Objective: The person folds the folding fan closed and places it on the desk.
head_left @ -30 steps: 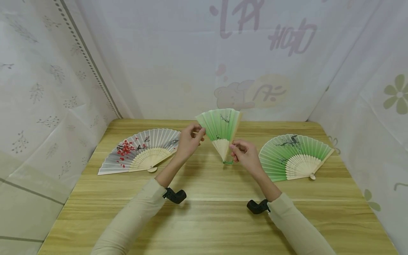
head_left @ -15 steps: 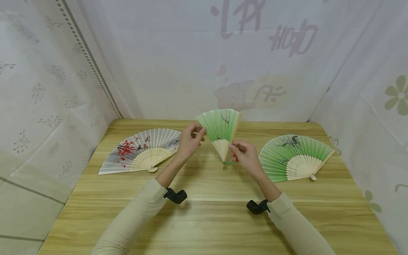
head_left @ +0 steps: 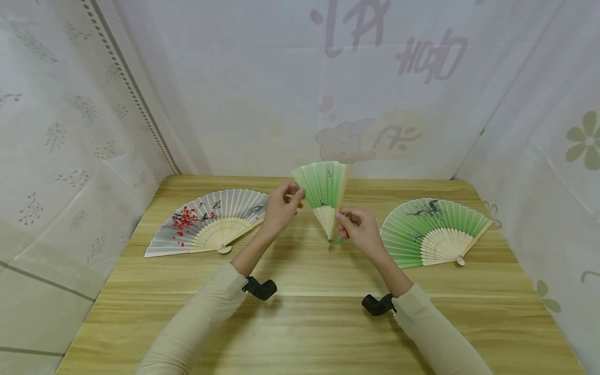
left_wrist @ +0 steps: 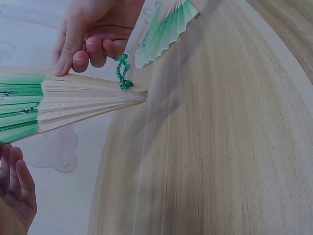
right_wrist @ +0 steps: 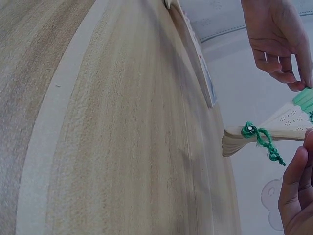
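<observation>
A green folding fan (head_left: 323, 185), partly spread, is held up over the middle of the table with its pale ribs pointing down. My left hand (head_left: 281, 207) pinches its left edge between thumb and fingers. On the other side, my right hand (head_left: 362, 230) grips the right outer stick, thumb against the wood. A green knotted cord (right_wrist: 264, 139) hangs from the pivot end, seen close in the right wrist view. The left wrist view shows the pierced pale ribs (left_wrist: 73, 100) packed closely together, the right hand's fingertips on the upper stick.
On the left of the wooden table (head_left: 300, 333) lies a spread white fan (head_left: 229, 229) with red blossoms. A second spread green fan (head_left: 438, 232) lies on the right. A pale printed cloth (head_left: 244, 104) hangs behind the table's far edge.
The fan's spread has narrowed slightly: its right side has swung left, and its left edge has moved a little right with my left hand. The two fans on the table have stayed put.
</observation>
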The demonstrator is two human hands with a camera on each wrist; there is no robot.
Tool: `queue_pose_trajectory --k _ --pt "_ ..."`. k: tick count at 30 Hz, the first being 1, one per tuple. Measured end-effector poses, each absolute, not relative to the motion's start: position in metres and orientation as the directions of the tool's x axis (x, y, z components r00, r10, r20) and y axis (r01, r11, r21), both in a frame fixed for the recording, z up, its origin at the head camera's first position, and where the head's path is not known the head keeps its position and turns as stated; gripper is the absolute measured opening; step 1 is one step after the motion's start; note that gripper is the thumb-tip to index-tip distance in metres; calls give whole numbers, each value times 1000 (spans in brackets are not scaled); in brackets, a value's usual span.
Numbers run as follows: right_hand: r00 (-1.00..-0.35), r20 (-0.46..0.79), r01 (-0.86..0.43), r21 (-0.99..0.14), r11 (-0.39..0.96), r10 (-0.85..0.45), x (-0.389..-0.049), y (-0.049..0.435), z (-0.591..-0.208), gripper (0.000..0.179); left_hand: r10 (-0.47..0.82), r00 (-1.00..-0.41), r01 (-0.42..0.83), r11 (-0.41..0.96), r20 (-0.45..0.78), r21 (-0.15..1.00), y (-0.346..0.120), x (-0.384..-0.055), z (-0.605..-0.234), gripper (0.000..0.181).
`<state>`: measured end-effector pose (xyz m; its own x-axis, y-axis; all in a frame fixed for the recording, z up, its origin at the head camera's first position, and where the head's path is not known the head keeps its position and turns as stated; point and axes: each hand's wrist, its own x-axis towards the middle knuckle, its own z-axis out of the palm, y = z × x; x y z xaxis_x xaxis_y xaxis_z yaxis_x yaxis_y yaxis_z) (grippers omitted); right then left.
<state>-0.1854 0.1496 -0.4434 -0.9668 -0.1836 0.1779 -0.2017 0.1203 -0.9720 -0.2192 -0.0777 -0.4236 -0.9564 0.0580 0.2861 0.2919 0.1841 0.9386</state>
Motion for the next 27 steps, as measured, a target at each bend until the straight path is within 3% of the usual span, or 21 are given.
queue_pose_trajectory --k 6,15,27 --pt "-964 177 -206 -969 134 -196 -177 147 -426 14 54 -953 302 175 297 937 -76 -219 -423 10" --pt "-957 215 -238 -966 100 -193 -190 151 -453 14 69 -946 323 184 315 929 -75 -221 -425 9" --pt "-957 216 -238 -966 98 -196 -189 150 -453 17 62 -945 327 172 321 929 -71 -220 -424 10"
